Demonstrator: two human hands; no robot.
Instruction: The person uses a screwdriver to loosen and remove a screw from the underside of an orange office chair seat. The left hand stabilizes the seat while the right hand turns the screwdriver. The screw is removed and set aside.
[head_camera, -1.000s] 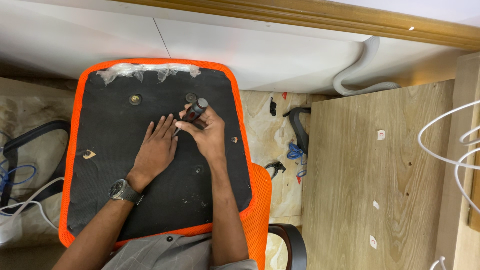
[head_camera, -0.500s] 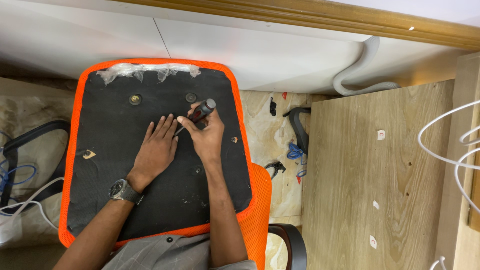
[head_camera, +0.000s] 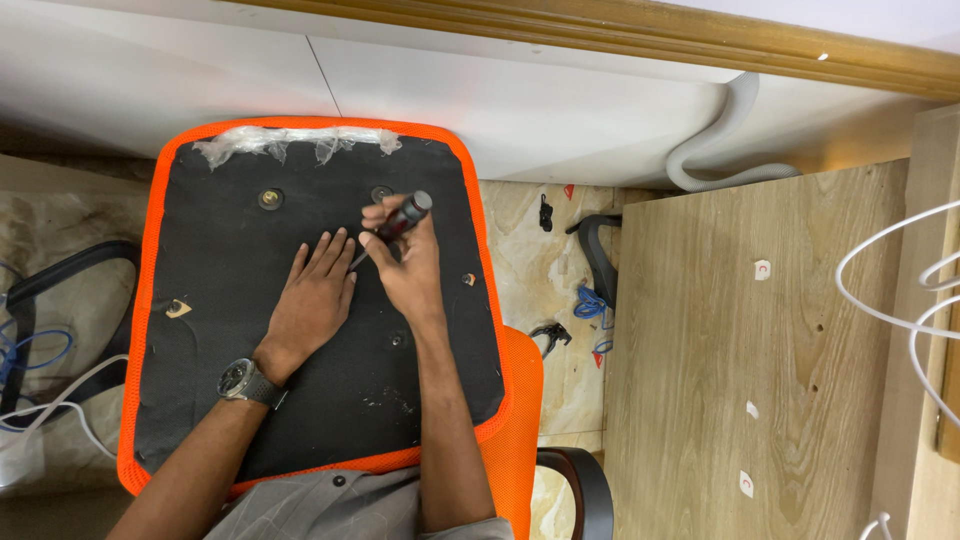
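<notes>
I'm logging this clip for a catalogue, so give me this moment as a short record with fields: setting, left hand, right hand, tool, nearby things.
setting: upturned orange chair seat with a black underside, on a tiled floor
left hand: left hand flat on the black underside, fingers spread, watch on the wrist
right hand: right hand closed around a screwdriver
tool: screwdriver, dark handle, tilted, tip down by the left fingertips
nearby things: wooden board on the right; grey hose by the wall; white cable at the far right
</notes>
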